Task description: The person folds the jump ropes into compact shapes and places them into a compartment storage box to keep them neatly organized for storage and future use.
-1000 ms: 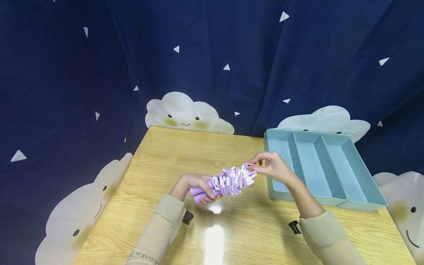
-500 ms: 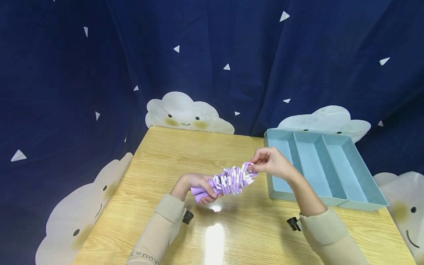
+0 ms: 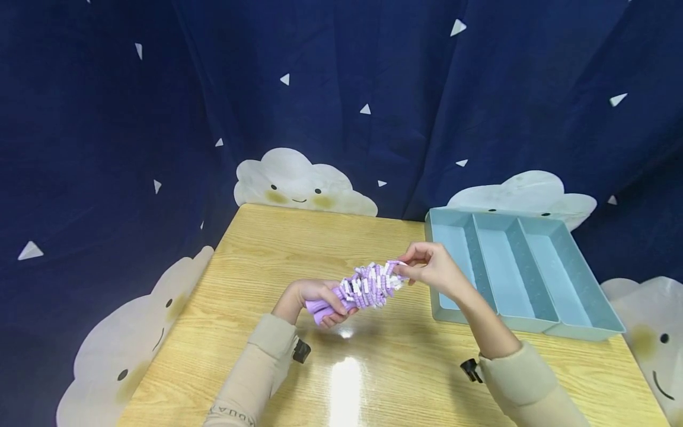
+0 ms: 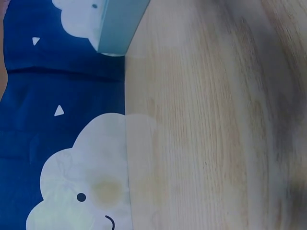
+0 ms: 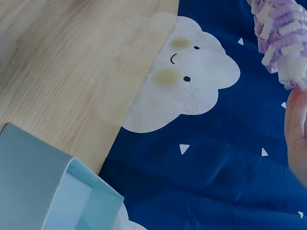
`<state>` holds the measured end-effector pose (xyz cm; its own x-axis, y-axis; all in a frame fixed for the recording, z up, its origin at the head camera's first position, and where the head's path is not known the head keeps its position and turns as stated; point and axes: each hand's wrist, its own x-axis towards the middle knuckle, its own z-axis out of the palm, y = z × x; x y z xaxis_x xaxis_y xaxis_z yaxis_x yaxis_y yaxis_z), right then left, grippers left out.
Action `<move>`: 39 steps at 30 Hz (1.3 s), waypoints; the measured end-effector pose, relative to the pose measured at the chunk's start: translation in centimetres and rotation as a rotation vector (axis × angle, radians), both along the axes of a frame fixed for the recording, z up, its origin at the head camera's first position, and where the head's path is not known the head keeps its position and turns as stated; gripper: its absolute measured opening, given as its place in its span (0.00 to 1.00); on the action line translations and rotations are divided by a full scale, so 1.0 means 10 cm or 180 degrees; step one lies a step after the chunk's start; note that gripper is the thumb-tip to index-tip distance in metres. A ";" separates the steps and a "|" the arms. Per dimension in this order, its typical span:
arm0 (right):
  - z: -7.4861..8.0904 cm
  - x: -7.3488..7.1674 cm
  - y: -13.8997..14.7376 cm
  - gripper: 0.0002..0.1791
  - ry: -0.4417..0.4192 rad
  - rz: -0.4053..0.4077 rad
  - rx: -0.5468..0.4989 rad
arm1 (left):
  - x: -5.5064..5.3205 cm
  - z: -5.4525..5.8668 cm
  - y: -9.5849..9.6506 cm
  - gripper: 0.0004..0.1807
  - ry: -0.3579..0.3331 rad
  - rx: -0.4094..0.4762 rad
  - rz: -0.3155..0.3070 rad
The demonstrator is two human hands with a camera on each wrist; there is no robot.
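A bundled beaded jump rope [image 3: 368, 287] in purple and white is held over the table in the head view. My left hand [image 3: 322, 299] grips its two purple handles [image 3: 318, 309], which stick out side by side past the palm. At the bundle's other end, my right hand [image 3: 434, 267] pinches a beaded strand between thumb and fingertips. The right wrist view shows the wound beads [image 5: 283, 38] at the upper right, with the right hand's fingers [image 5: 297, 120] right below them. In the left wrist view the rope is out of frame.
A light blue tray [image 3: 552, 325] with three long compartments stands on the right of the wooden table [image 3: 288, 249], close to the right forearm. Behind the table hangs a dark blue curtain [image 3: 320, 107] with white triangles and smiling clouds.
My right hand rose slightly, then came down and a little left, still at the strand. The bundle's far end has shifted slightly left. My left hand keeps its grip on the handles.
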<state>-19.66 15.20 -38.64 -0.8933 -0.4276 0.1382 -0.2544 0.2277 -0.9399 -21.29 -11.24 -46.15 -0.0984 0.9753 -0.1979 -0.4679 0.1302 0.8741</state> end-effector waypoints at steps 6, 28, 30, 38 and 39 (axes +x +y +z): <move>-0.04 0.04 -0.02 0.06 0.0411 -0.0017 0.0144 | -0.01 -0.04 -0.02 0.08 0.0048 0.0045 0.0068; -0.09 0.03 0.05 0.13 0.1600 0.0191 0.0566 | -0.03 -0.06 -0.05 0.09 -0.0069 0.0081 0.0045; -0.09 0.04 0.04 0.12 0.1653 0.0130 0.0639 | -0.03 -0.06 -0.05 0.08 -0.0063 0.0064 0.0064; -0.04 0.06 0.01 0.09 0.1144 0.0105 0.0449 | -0.03 -0.06 -0.04 0.07 -0.0083 0.0056 0.0114; -0.04 0.05 0.00 0.09 0.1054 0.0110 0.0392 | -0.03 -0.06 -0.04 0.07 -0.0082 0.0049 0.0118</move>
<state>-19.12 15.24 -39.07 -0.7935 -0.4882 0.3635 -0.5503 0.3203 -0.7711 -21.60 -11.64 -46.72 -0.1295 0.9740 -0.1860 -0.4945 0.0992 0.8635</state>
